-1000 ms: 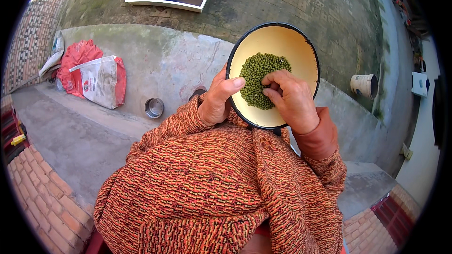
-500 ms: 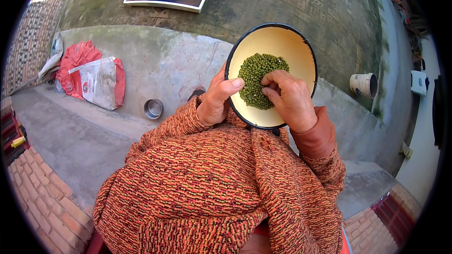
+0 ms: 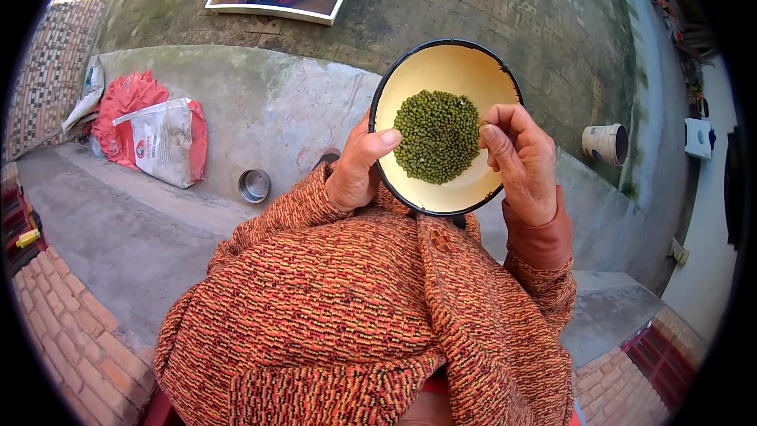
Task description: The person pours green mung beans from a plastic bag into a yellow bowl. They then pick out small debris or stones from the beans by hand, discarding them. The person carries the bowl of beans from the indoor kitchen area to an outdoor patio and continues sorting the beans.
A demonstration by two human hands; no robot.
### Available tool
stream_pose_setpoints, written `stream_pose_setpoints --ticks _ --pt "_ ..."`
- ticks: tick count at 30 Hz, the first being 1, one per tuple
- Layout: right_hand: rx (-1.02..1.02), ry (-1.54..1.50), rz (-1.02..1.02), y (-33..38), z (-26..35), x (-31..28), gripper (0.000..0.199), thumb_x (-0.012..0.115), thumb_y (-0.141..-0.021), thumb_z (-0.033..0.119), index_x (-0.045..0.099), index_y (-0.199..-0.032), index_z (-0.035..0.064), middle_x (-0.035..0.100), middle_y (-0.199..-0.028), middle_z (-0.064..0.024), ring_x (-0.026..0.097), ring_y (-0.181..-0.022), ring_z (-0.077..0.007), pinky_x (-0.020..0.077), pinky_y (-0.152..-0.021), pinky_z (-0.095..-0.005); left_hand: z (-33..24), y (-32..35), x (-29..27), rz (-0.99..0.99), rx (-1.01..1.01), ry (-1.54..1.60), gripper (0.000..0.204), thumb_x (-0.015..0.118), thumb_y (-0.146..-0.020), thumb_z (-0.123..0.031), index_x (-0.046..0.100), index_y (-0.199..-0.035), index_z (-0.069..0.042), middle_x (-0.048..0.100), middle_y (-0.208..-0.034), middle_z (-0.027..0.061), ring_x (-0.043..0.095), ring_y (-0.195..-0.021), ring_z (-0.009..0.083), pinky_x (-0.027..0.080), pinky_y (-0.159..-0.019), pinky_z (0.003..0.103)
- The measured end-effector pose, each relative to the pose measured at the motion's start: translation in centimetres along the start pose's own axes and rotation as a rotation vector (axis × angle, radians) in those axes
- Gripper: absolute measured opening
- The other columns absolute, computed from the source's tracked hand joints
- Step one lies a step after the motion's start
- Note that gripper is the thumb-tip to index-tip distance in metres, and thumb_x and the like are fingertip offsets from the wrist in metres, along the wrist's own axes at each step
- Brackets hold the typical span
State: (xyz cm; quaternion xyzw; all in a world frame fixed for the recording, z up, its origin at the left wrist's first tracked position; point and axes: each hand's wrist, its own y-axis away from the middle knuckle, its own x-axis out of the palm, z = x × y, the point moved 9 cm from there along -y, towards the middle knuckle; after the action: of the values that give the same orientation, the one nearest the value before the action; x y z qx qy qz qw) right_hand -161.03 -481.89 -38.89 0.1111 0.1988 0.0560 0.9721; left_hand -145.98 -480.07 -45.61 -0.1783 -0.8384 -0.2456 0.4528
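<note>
A round bowl [image 3: 449,67], cream inside with a dark chipped rim, is tilted in front of me over my lap. In it lies a heap of small green mung beans [image 3: 436,138]. My left hand [image 3: 356,167] grips the bowl's left side, its thumb over the rim and its other fingers hidden. At the bowl's right side, my right hand [image 3: 524,162] is closed in a pinch above the inner wall, just beside the beans. Whatever its fingertips hold is too small to make out.
A steel bowl [image 3: 255,185] stands on the concrete ledge at left, near a red and white sack [image 3: 167,142]. At the back, a white tub [image 3: 339,1] holds dark cloth in water. A pale bucket [image 3: 605,144] lies on its side at right.
My right hand has lifted out of the beans and moved right to the bowl's edge, fingertips still pinched. The left hand keeps its hold on the bowl.
</note>
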Motion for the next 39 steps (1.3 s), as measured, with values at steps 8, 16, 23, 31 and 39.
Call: stream_pose_setpoints --ticks 8,16,23,31,39 --pt "-0.012 -0.265 -0.144 0.2 -0.3 -3.3 0.014 0.055 -0.097 0.015 0.057 -0.100 0.0020 0.056 -0.074 0.0004 0.045 -0.057 -0.0024 0.0360 -0.050 -0.0171 0.4 0.4 -1.0 -0.004 -0.010 0.077 0.064 0.054 -0.085 -0.033 0.038 -0.136 0.002 0.053 -0.129 0.0153 0.053 -0.117 0.0233 0.042 -0.100 0.038" --pt "-0.281 1.292 -0.768 -4.7 2.8 -13.0 0.030 0.064 -0.089 0.015 0.060 -0.118 0.0087 0.064 -0.091 -0.0086 0.060 -0.070 -0.0118 0.0500 -0.062 -0.0258 0.4 0.4 -1.1 -0.048 0.001 0.023 0.066 0.054 -0.084 -0.034 0.038 -0.136 0.002 0.053 -0.129 0.0157 0.053 -0.117 0.0240 0.042 -0.099 0.038" --pt "-0.325 0.271 -0.208 -1.8 3.7 -2.9 0.010 0.070 -0.079 0.000 0.067 -0.089 0.0019 0.064 -0.081 -0.0085 0.061 -0.067 -0.0209 0.0487 -0.063 -0.0262 -0.7 0.7 -0.7 -0.044 0.028 0.009 0.072 0.056 -0.082 -0.034 0.032 -0.139 0.002 0.048 -0.133 0.0184 0.052 -0.119 0.0260 0.041 -0.102 0.039" --pt "-0.382 0.616 -0.128 -2.0 0.6 2.1 0.013 0.067 -0.080 0.006 0.061 -0.092 0.0062 0.061 -0.082 -0.0121 0.062 -0.076 -0.0337 0.0500 -0.064 -0.0402 -0.4 0.9 -1.0 -0.027 0.007 -0.096 0.073 0.056 -0.082 -0.032 0.029 -0.141 0.001 0.046 -0.134 0.0163 0.048 -0.121 0.0235 0.039 -0.101 0.038" --pt "-0.326 0.807 -0.217 -1.9 0.2 2.5 0.008 0.067 -0.081 0.013 0.060 -0.085 0.0097 0.061 -0.079 -0.0097 0.062 -0.068 -0.0326 0.0489 -0.057 -0.0417 0.2 0.9 -1.1 -0.022 -0.007 -0.061 0.070 0.056 -0.082 -0.025 0.028 -0.142 -0.002 0.045 -0.134 0.0141 0.047 -0.121 0.0221 0.038 -0.102 0.036"
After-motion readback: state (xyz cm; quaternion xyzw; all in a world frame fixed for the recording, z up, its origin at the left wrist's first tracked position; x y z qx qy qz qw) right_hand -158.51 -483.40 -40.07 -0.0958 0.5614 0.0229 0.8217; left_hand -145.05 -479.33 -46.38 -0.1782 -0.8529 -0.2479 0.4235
